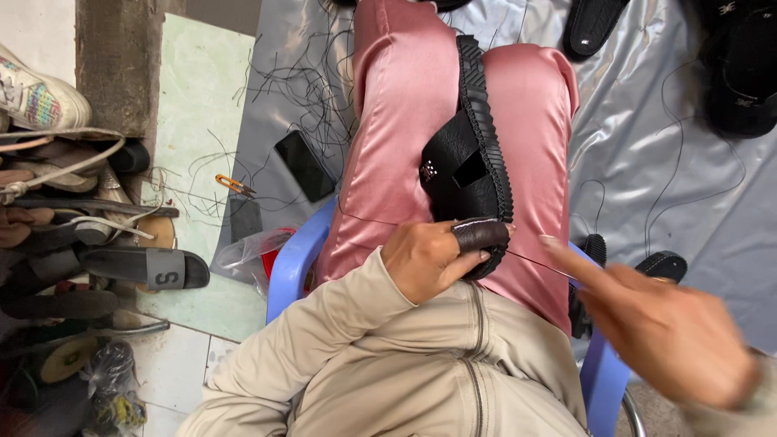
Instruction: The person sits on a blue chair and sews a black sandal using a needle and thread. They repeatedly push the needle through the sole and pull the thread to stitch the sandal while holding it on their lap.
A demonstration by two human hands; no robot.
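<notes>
A black sandal [476, 154] with a ribbed sole edge lies on its side between my knees, on pink satin trousers [405, 121]. My left hand [429, 257] grips the sandal's near end, and its forefinger wears a dark leather guard [482, 234]. My right hand [655, 324] is to the right of the sandal, blurred, with the forefinger stretched toward it. A thin dark thread [534, 260] runs taut from the sandal's near end to my right hand's fingers.
I sit on a blue plastic chair [295, 259]. A grey sheet [647, 146] covers the floor, strewn with loose black threads, a dark phone [305, 166] and small orange snips [233, 184]. More black sandals [740, 73] lie at the top right; a pile of shoes [73, 202] fills the left.
</notes>
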